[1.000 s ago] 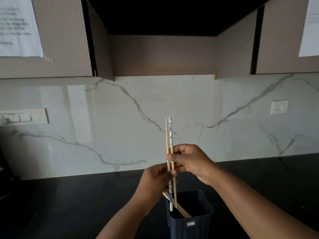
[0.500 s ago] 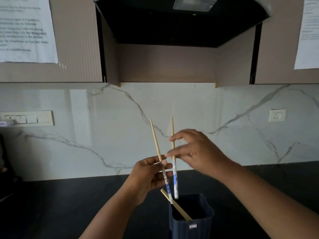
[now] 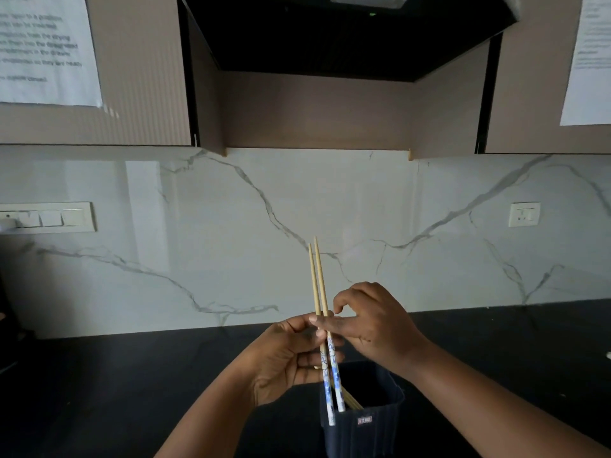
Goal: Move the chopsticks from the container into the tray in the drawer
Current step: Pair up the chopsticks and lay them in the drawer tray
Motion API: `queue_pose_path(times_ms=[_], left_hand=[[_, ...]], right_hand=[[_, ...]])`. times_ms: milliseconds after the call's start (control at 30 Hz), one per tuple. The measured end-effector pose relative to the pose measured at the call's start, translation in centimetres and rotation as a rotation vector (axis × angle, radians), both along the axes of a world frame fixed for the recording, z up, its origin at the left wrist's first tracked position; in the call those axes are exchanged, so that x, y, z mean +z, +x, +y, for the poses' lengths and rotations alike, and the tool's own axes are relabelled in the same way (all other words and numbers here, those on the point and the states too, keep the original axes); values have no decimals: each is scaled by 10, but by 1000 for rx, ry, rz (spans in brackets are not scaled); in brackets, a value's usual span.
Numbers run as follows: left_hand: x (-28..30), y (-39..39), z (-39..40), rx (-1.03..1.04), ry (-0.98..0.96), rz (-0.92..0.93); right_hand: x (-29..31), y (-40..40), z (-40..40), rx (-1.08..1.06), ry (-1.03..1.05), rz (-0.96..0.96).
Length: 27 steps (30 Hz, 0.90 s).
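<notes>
A pair of blue-patterned chopsticks was held by the left hand above the dark container and pinched by the right hand; carrying them to the unseen drawer tray seemed next

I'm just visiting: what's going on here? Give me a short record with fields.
Setting: dark kitchen counter, marble wall behind
Left hand: holds a pair of chopsticks, tips up, patterned ends down
Right hand: fingertips on the pair, steadying it
Container: dark tub below the hands, more chopsticks inside
Drawer and tray: not in view
</notes>
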<state>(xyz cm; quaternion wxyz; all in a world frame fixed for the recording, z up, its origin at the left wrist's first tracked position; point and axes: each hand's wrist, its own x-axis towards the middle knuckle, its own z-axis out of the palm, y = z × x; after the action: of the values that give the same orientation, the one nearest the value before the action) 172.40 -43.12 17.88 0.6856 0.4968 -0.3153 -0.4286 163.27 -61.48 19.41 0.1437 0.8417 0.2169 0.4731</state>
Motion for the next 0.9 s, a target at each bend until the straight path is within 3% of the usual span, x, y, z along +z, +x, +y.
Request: queue_pose_path(times_ms=[267, 333, 467, 567, 767, 900], left_hand=[[5, -2, -3, 18, 2, -46], [-5, -8, -5, 35, 22, -8], [-7, -5, -4, 74, 43, -12], [-4, -7, -6, 77, 108, -85], [-10, -16, -11, 97, 186, -112], [-13, -19, -14, 121, 191, -122]], right_hand=[[-4, 2, 2, -12, 31, 4], [-17, -5, 6, -28, 254, 122], [-9, -4, 16, 92, 1209, 377], [3, -1, 15, 172, 1666, 607], [-3, -6, 20, 214, 1914, 706], [-5, -11, 20, 208, 1939, 703]])
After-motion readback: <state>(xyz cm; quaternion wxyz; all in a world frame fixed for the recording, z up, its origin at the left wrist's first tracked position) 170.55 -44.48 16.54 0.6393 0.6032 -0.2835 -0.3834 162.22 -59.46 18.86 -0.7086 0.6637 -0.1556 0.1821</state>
